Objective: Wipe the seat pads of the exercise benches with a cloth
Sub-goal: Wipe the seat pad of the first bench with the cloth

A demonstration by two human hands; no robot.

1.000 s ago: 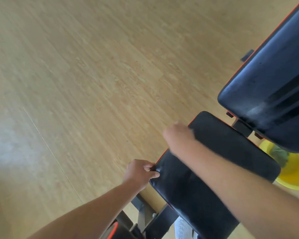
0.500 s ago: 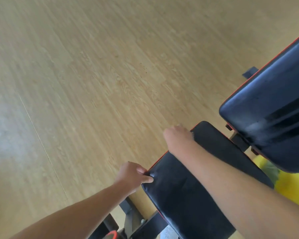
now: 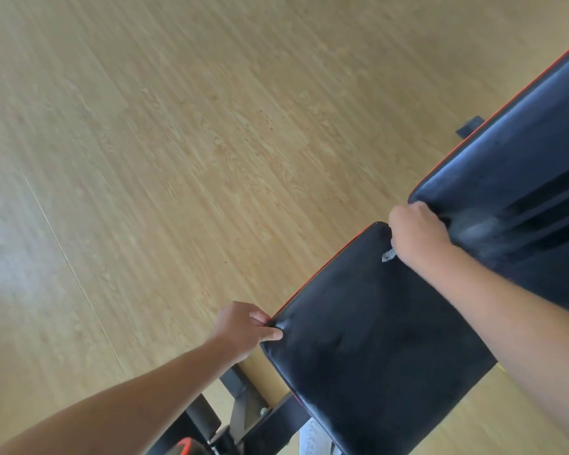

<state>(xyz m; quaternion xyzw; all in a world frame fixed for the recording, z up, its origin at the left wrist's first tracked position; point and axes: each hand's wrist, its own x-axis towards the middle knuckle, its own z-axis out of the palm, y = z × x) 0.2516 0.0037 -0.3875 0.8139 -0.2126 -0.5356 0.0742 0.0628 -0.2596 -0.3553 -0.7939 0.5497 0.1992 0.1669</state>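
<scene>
Floor (image 3: pixel 178 159): wood, beside seat pad (image 3: pixel 375 339).
Change: right hand (image 3: pixel 416 233), fist on cloth (image 3: pixel 389 256), moved to pad's far end.
Left hand (image 3: pixel 243 328): still pinching near corner.
Meaning: this pad approx. done.

Both forearms are bare as far as they can be seen, with no sleeve, glove, watch or ring visible. The left hand (image 3: pixel 243 328) and right hand (image 3: pixel 416 233) are uncovered, with short, unpainted nails.
</scene>
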